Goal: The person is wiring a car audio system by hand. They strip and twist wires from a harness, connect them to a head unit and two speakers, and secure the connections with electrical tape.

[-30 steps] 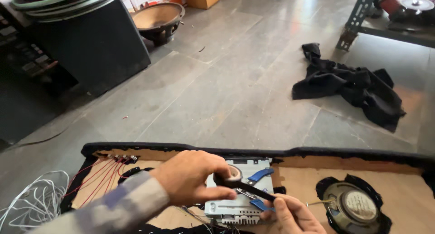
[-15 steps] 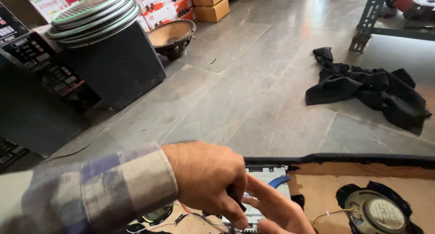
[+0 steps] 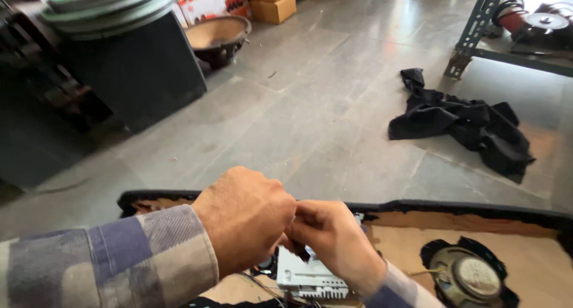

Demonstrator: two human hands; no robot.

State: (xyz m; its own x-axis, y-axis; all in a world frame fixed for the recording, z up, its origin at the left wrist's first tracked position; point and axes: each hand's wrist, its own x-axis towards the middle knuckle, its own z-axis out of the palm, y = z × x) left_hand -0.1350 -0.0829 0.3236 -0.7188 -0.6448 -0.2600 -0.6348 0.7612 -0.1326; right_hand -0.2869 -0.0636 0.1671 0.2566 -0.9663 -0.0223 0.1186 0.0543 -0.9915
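Hands now drawn together at lower centre: left hand clenched, right hand pinching a small dark piece over the silver unit, previously spread apart.

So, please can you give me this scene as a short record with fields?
left hand: closed in a fist, touching the right hand
right hand: pinching a small dark piece, not clear what
under the hands: silver metal box with wires
board: brown panel with black edge, round speaker set in it
floor: grey tiles, black cloth lying there
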